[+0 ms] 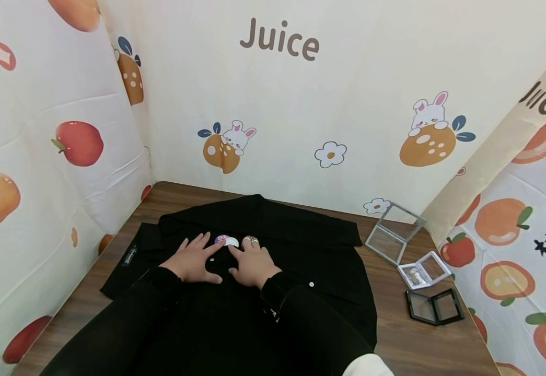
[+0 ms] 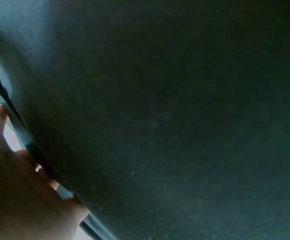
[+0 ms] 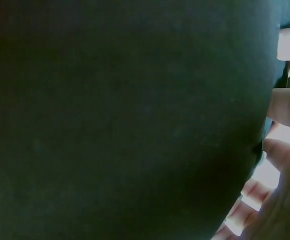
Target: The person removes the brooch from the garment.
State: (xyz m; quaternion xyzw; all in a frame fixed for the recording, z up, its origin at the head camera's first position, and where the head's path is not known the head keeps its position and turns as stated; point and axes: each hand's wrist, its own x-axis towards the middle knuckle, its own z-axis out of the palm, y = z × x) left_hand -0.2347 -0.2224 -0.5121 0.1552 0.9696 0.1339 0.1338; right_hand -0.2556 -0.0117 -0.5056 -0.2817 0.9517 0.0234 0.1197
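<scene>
A black shirt (image 1: 320,256) with white buttons lies spread on the wooden table in the head view. My left hand (image 1: 192,261) rests on it with fingers spread and thumb out to the side. Just beyond its fingertips is a round purple-and-white badge (image 1: 221,238), partly overlapped by a white round piece (image 1: 232,242). The right hand (image 1: 255,265) lies on the cloth too, its forefinger at the white piece and other fingers by a second patterned round badge (image 1: 251,239). Dark cloth fills most of both wrist views, leaving only parts of the left hand (image 2: 30,200) and right hand (image 3: 284,190) visible.
Three open clear-windowed display frames stand at the right: a large grey one (image 1: 389,230), a white one (image 1: 416,277) holding something small, and a black one (image 1: 436,308). Fruit-printed curtains (image 1: 282,104) enclose the table (image 1: 395,339) at the back and sides.
</scene>
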